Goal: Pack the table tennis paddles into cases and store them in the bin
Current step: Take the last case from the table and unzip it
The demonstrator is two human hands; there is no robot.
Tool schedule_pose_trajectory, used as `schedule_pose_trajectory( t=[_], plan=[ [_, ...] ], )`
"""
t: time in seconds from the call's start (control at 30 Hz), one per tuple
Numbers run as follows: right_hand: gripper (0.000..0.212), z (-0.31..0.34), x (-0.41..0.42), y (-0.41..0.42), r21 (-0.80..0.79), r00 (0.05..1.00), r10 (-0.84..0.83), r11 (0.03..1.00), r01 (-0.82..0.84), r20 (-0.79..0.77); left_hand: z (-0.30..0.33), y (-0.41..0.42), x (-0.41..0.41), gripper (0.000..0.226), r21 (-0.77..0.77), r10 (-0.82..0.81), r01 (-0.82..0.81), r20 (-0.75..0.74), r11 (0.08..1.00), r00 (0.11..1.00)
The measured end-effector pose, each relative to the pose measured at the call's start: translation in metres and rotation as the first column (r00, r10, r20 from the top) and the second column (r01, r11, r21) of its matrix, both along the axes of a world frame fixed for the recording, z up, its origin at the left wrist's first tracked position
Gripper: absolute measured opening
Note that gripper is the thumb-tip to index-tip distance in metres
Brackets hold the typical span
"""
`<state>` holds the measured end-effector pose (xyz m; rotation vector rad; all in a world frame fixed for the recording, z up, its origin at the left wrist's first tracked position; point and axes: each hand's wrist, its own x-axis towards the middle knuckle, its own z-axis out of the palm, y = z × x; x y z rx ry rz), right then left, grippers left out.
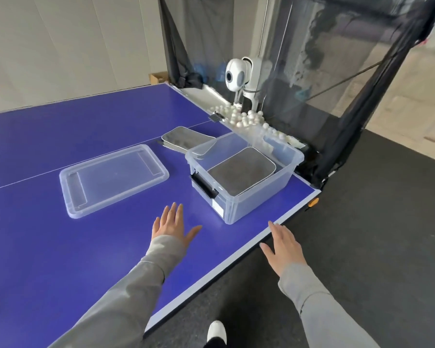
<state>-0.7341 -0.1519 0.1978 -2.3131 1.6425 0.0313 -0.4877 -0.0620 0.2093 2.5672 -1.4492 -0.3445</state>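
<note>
A person's left hand (172,226) hovers flat, fingers spread, over the blue table (48,247), while the right hand (283,243), likewise empty, reaches past its edge. Ahead stands the clear bin (244,197) holding a grey paddle case (241,172) (another case (178,139) lies behind it), its lid (113,179) lying to the left.

bin (246,197) open-topped, clear drop from above | lid (113,179) flat at its 9 o'clock | bare table (48,247) near side | net (349,96) walls off 1 o'clock
</note>
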Motion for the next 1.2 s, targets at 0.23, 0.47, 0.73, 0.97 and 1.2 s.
schedule_pose_trajectory(
  t=[0.23, 0.47, 0.73, 0.97, 1.2],
  plan=[
    [0.065, 0.004, 0.018, -0.102, -0.004, 0.998, 0.058, 0.998, -0.058, 0.014, -0.014, -0.105, 0.022, 0.078, -0.035, 0.077, -0.079, -0.064, 0.996, 0.995],
    [0.061, 0.017, 0.041, -0.183, -0.077, 0.988, 0.154, 0.985, -0.154, -0.005, -0.018, -0.171, 0.051, 0.079, -0.007, 0.144, -0.145, -0.098, 0.989, 0.985],
    [0.061, 0.02, 0.101, -0.266, -0.137, 0.95, 0.313, 0.94, -0.312, -0.019, -0.011, -0.216, 0.086, 0.08, -0.016, 0.274, -0.277, -0.088, 0.961, 0.958],
    [0.06, 0.018, 0.159, -0.348, -0.126, 0.897, 0.441, 0.888, -0.442, -0.038, -0.012, -0.269, 0.099, 0.079, 0.011, 0.384, -0.385, -0.064, 0.923, 0.921],
    [0.056, 0.011, 0.22, -0.441, -0.123, 0.848, 0.53, 0.841, -0.526, -0.008, -0.027, -0.314, 0.101, 0.07, 0.012, 0.53, -0.536, -0.162, 0.844, 0.832]
  ],
)
